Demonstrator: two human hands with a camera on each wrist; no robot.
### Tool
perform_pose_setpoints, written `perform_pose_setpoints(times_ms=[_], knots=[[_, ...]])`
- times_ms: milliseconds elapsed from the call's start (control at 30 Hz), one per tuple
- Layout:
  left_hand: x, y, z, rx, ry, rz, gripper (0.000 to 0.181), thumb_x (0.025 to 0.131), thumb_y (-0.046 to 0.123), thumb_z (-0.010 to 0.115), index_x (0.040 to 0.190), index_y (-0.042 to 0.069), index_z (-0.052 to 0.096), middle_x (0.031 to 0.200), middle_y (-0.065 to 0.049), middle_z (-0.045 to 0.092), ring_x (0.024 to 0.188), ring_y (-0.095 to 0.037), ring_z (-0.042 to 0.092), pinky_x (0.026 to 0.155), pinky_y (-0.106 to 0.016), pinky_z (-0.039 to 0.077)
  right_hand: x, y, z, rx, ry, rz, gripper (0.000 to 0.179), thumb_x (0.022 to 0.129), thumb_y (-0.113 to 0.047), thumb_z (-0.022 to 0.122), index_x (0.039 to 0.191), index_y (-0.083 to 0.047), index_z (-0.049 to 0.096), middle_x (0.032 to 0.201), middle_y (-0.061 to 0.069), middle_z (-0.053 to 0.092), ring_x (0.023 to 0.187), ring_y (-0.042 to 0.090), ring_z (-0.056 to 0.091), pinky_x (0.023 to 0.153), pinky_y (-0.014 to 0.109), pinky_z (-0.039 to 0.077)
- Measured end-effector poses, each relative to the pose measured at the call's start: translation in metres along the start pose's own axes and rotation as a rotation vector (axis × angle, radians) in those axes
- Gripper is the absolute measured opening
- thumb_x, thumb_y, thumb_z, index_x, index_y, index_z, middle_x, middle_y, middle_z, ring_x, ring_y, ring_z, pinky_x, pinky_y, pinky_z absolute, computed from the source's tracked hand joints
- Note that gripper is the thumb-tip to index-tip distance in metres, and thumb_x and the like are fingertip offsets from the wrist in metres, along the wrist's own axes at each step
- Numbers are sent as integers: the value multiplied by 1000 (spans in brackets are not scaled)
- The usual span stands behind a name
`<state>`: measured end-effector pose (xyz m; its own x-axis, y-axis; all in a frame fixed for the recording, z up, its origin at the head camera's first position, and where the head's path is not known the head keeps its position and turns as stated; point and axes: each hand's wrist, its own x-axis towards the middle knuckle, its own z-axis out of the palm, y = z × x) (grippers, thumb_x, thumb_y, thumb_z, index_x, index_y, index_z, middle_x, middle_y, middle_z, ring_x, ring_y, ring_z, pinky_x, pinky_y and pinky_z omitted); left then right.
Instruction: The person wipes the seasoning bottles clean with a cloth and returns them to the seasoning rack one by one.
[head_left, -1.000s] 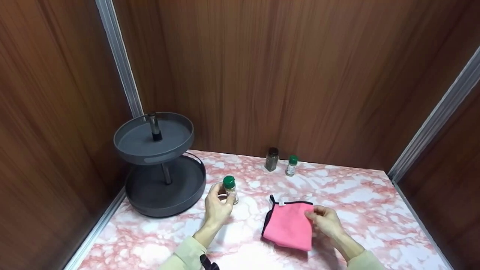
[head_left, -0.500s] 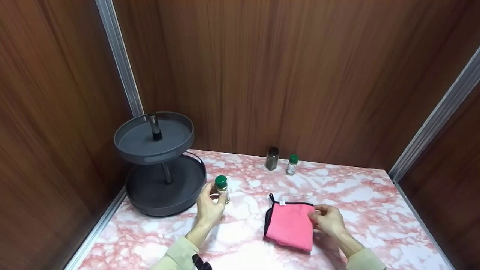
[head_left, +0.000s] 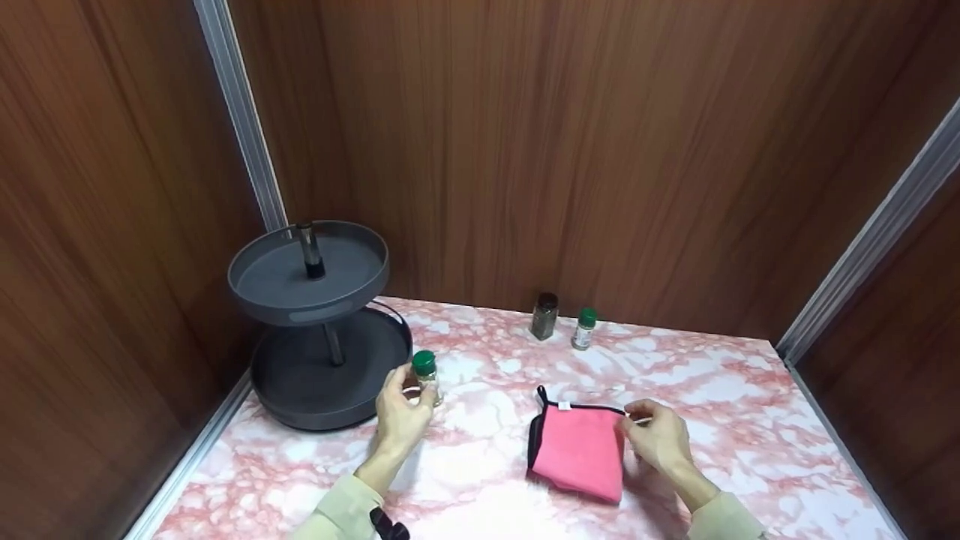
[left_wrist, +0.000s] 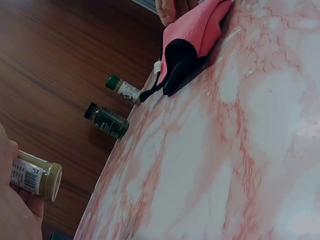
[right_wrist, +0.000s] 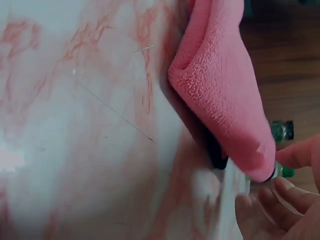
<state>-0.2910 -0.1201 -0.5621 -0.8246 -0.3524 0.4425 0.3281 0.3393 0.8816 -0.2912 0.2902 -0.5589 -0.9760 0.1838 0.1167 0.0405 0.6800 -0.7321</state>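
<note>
A small spice jar (head_left: 425, 373) with a green cap is pinched between the thumb and fingers of my left hand (head_left: 401, 416), lifted so its base shows in the left wrist view. Across the table a folded pink cloth (head_left: 579, 450) with black trim, a hanging loop and a white tag lies before my right hand (head_left: 661, 436). In the right wrist view the thumb (right_wrist: 297, 154) and fingertips stand apart on either side of the cloth's corner, with the thumb tip right at its edge. A dark spice jar (head_left: 544, 316) and another green-capped jar (head_left: 583, 329) stand upright behind.
A dark grey two-tier round tray stand (head_left: 307, 309) stands at the left, close beside my left hand. Wood-grain panels (head_left: 510, 150) enclose the marble-patterned table (head_left: 480, 480) at the back and both sides.
My left hand has carried the green-capped jar leftward toward the tray stand. My right hand's thumb and fingers have loosened at the cloth's corner, while the cloth stays nearly in place.
</note>
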Motion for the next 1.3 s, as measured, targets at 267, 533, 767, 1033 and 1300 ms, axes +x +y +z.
perform_pose_setpoints(times_ms=[267, 533, 767, 1033, 1300], knots=[[6, -4, -15, 44, 34, 25, 31, 90, -4, 85, 120, 0, 77, 109, -17, 74, 101, -31, 76, 92, -47, 69, -13, -40, 13, -84, 66, -254, 4, 96, -18, 85, 94, -18, 82, 88, -1, 80, 81, 9, 67, 80, 28, 56], [15, -9, -27, 91, 64, 44, 29, 90, 2, 88, 117, 3, 78, 106, -14, 75, 90, -25, 78, 77, -24, 64, -24, -87, 34, -115, -27, -475, 9, 95, -19, 86, 93, -21, 77, 90, -4, 77, 87, 18, 72, 81, 33, 61], [26, -12, -39, 134, 83, 63, 28, 89, 4, 87, 115, 3, 79, 104, -15, 74, 87, -27, 78, 75, -19, 61, -31, -123, 62, -202, -123, -662, 11, 99, -28, 83, 98, -21, 75, 96, -3, 78, 85, 16, 73, 77, 29, 61], [35, -21, -55, 209, 125, 73, 29, 89, 8, 88, 116, 3, 79, 102, -16, 75, 89, -30, 77, 76, -18, 58, -34, -151, 104, -292, -141, -897, 20, 102, -34, 80, 104, -15, 75, 103, 1, 79, 92, 17, 76, 82, 35, 66], [44, -27, -69, 266, 168, 63, 30, 88, 13, 86, 115, 3, 78, 100, -17, 76, 90, -34, 76, 82, -35, 58, -34, -180, 138, -418, -146, -999, 23, 104, -39, 76, 110, -17, 74, 101, -2, 73, 93, 18, 73, 75, 34, 63]])
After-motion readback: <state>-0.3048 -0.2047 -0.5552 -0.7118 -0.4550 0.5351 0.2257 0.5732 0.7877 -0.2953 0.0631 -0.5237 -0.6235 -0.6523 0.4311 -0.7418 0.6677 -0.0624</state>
